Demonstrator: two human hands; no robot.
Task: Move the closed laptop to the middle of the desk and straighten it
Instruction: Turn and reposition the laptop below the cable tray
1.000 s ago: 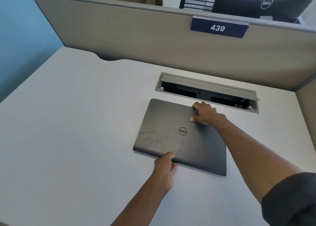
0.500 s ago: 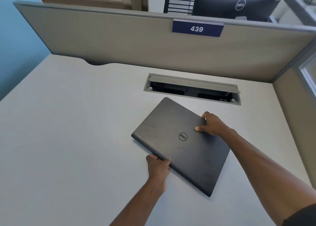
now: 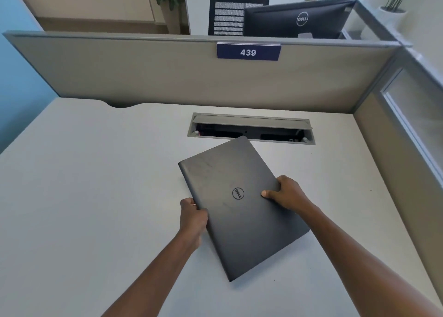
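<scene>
One closed laptop (image 3: 242, 204) askew on desk (image 3: 96, 196), left hand (image 3: 193, 217), right hand (image 3: 286, 192), each grip holding it

Dell laptop (image 3: 239, 204), Dell monitor (image 3: 297, 19), sign (image 3: 248, 52) 439

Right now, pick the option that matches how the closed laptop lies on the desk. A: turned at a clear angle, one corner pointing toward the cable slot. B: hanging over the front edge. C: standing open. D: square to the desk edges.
A: the laptop is shut and skewed, its far corner reaching the cable slot, with the left hand and right hand gripping opposite long edges.
</scene>
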